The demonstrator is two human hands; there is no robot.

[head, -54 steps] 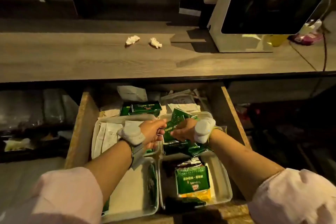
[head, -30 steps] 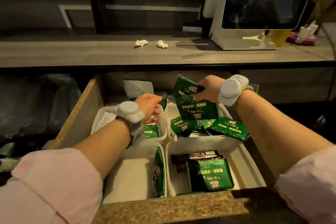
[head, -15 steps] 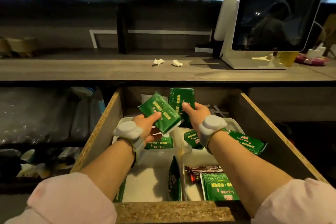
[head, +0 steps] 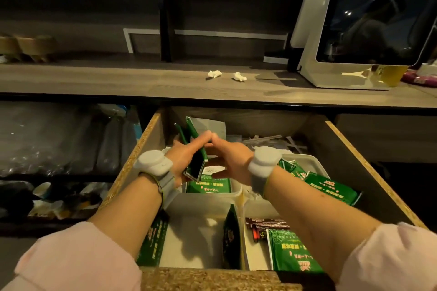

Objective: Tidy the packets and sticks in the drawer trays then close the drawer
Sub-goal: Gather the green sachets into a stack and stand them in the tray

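The open wooden drawer (head: pixel 369 168) holds several white trays (head: pixel 309 163). My left hand (head: pixel 186 156) grips a few green packets (head: pixel 192 134) held on edge above the back left tray. My right hand (head: pixel 230 158) presses against the same stack from the right, fingertips meeting the left hand's. More green packets (head: pixel 331 190) spill over the back right tray's rim. One green packet (head: pixel 208 185) lies flat in the back left tray. Dark brown sticks (head: pixel 267 225) and a green packet (head: pixel 293 253) lie in the front right tray. A packet (head: pixel 231 236) stands on edge in the front left tray.
A wooden counter (head: pixel 118 82) runs above the drawer with two crumpled paper bits (head: pixel 214 74) and a white screen terminal (head: pixel 369 19) at right. Open shelves with clutter (head: pixel 52 198) lie left of the drawer. Clear wrapped sticks (head: pixel 267 140) sit at the drawer's back.
The two packets held apart, one in each hand, have been brought together into one upright stack between both hands. The view has tilted up.
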